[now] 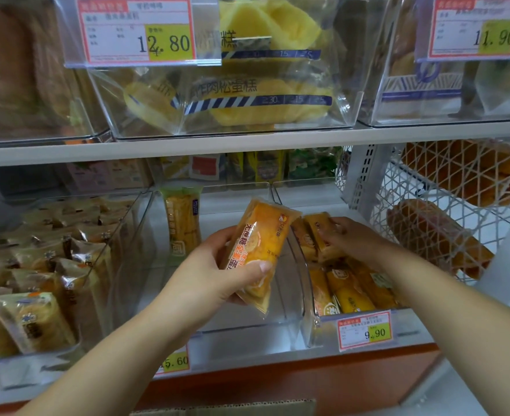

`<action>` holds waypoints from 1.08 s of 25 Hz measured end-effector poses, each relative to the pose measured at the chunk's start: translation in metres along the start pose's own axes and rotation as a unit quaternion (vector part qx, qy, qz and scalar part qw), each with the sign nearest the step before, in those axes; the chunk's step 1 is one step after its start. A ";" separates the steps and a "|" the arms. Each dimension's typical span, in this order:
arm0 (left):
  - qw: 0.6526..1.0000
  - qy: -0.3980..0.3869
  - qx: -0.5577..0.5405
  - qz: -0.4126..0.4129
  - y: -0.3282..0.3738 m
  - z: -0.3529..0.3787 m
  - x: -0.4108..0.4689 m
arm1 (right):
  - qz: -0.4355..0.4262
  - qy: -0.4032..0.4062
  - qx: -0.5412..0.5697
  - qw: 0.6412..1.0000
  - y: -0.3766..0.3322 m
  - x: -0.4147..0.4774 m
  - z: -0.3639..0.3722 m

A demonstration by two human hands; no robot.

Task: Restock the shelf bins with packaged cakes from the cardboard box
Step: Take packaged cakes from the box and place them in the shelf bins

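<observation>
Left hand (217, 265), centre of frame: thumb and fingers wrapped round orange cake pack (259, 250), held tilted over left wall of clear bin (307, 295).
Right hand (346, 238), right of centre: fingers curled on standing pack (319, 232) at back of same bin, above 9.90 tag (364, 333).
My judgement: steady row first, then I slide held pack in beside it, label forward, light grip because cake is soft.
Cardboard box (226, 408) at bottom edge.

Forearms (121, 346), left hand (214, 265) and right hand (352, 238) are bare (nails (264, 267) short).
</observation>
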State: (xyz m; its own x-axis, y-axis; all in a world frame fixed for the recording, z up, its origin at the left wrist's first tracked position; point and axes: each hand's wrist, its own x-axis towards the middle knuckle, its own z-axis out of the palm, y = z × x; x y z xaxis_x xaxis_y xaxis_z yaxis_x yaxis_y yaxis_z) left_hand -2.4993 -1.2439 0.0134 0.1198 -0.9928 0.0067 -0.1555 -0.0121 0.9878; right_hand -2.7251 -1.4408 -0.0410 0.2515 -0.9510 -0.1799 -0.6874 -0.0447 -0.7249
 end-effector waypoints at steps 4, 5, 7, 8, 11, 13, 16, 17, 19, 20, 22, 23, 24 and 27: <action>1.000 -0.004 0.011 0.007 0.009 0.000 -0.003 | -0.061 0.068 -0.097 0.991 -0.033 -0.034 -0.017; 1.000 -0.005 0.009 0.011 0.011 0.002 -0.002 | -0.100 0.088 -0.079 0.988 -0.044 -0.050 -0.020; 1.000 -0.003 0.005 0.018 0.014 0.011 -0.002 | -0.142 0.094 -0.003 0.985 -0.066 -0.087 -0.024; 1.000 -0.002 0.012 0.026 0.017 0.019 -0.001 | -0.143 0.073 0.054 0.986 -0.075 -0.107 -0.023; 0.993 -0.015 0.085 0.086 0.027 0.048 0.008 | -0.092 -0.027 0.239 0.966 -0.089 -0.138 -0.017; 0.978 -0.053 0.152 0.130 0.036 0.064 0.017 | -0.094 0.039 0.200 0.974 -0.086 -0.127 -0.028; 0.916 -0.044 0.358 0.176 0.036 0.064 0.044 | -0.094 0.118 0.049 0.987 -0.079 -0.095 -0.067; 0.887 -0.043 0.423 0.181 0.030 0.060 0.055 | -0.085 0.121 -0.011 0.989 -0.073 -0.080 -0.077; 0.856 -0.069 0.483 0.171 0.011 0.053 0.071 | -0.067 0.107 -0.108 0.986 -0.059 -0.047 -0.082; 0.858 -0.082 0.480 0.164 0.000 0.050 0.075 | -0.059 0.096 -0.143 0.983 -0.051 -0.031 -0.078; 0.884 -0.090 0.433 0.154 -0.020 0.049 0.079 | -0.047 0.082 -0.210 0.973 -0.033 0.000 -0.065; 0.897 -0.083 0.405 0.156 -0.028 0.050 0.081 | -0.040 0.078 -0.229 0.969 -0.024 0.014 -0.060; 0.907 -0.075 0.382 0.162 -0.033 0.051 0.081 | -0.039 0.071 -0.240 0.967 -0.016 0.025 -0.056; 0.924 -0.052 0.334 0.179 -0.044 0.056 0.084 | -0.041 0.057 -0.280 0.957 -0.006 0.041 -0.053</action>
State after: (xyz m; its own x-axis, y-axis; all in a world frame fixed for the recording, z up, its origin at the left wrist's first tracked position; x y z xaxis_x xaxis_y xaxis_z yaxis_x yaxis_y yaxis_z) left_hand -2.5371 -1.3333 -0.0381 -0.1458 -0.9532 0.2648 -0.7410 0.2826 0.6092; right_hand -2.7468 -1.4955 -0.0087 0.2653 -0.9633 -0.0410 -0.9345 -0.2465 -0.2569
